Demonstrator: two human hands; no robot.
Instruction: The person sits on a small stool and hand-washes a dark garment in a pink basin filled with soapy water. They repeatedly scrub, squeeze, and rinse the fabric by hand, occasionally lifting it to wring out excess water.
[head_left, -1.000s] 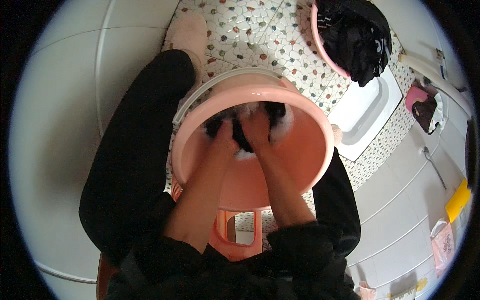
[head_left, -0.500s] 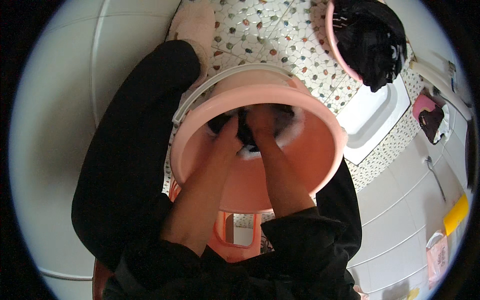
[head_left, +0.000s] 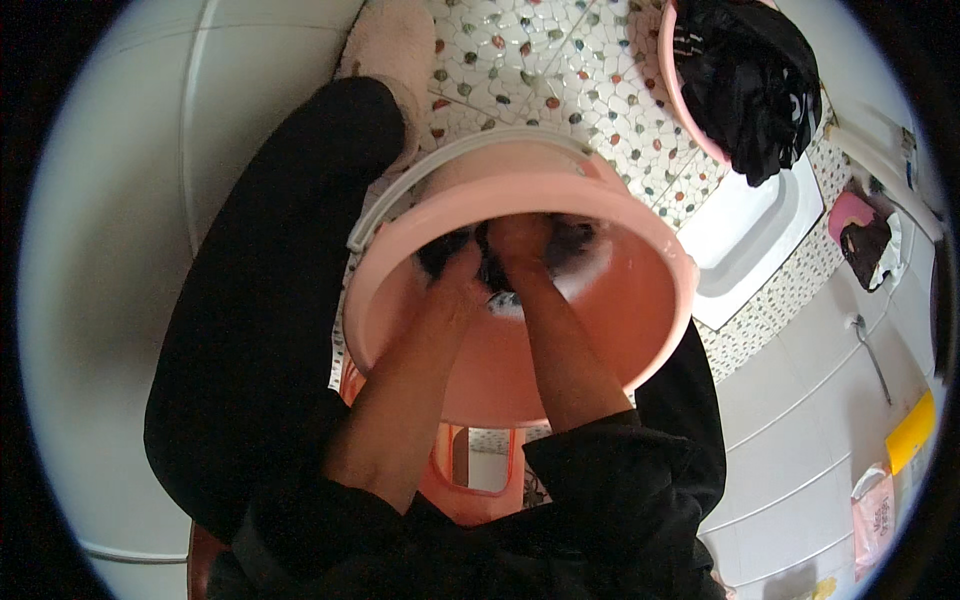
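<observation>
A pink plastic bucket (head_left: 640, 330) with a white handle (head_left: 400, 190) stands between my legs. At its bottom lies a dark wet garment (head_left: 570, 240) in soapy foam. My left hand (head_left: 455, 275) and my right hand (head_left: 520, 240) both reach deep into the bucket and grip the dark garment, close together. Part of the garment is hidden behind my hands and the bucket's rim.
A second pink basin (head_left: 675, 75) with black clothes (head_left: 745, 80) sits at the upper right on the pebble-pattern floor (head_left: 560, 70). A white squat pan (head_left: 745, 235) lies beside it. A pink stool (head_left: 480, 490) is under me. White tiled walls flank both sides.
The view has come closer to the bucket. My hands stay on the dark garment and have shifted slightly within the foam.
</observation>
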